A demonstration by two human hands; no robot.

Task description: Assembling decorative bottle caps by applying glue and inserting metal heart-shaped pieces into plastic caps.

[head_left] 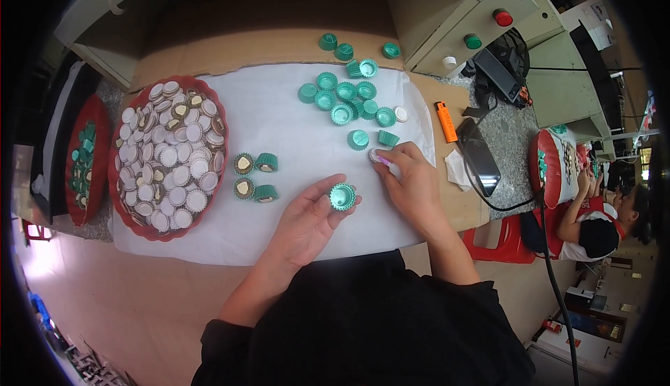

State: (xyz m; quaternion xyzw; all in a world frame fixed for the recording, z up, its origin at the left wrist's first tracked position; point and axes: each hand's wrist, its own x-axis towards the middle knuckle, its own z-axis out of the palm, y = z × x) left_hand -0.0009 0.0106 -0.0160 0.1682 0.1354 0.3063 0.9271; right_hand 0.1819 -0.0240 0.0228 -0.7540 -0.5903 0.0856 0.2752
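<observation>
My left hand (307, 215) holds a green fluted cup (342, 196) between thumb and fingers, its shiny hollow side facing up. To its right, my right hand (417, 189) is closed in a pinch low over the white sheet. At its fingertips is a small white fluted disc (374, 155), and a pale purple piece (393, 169) shows under the fingers; what that piece is I cannot tell. Several loose green cups (345, 91) are scattered beyond my hands. Left of my left hand sit several green cups with brown and cream insides (243, 187).
A red scalloped tray (225, 131) heaped with white discs stands on the left. On the right lie an orange lighter (445, 121) and a dark flat device (478, 157) with a cable. Machine buttons (473, 41) are at the back right. Another person (593, 222) sits farther right.
</observation>
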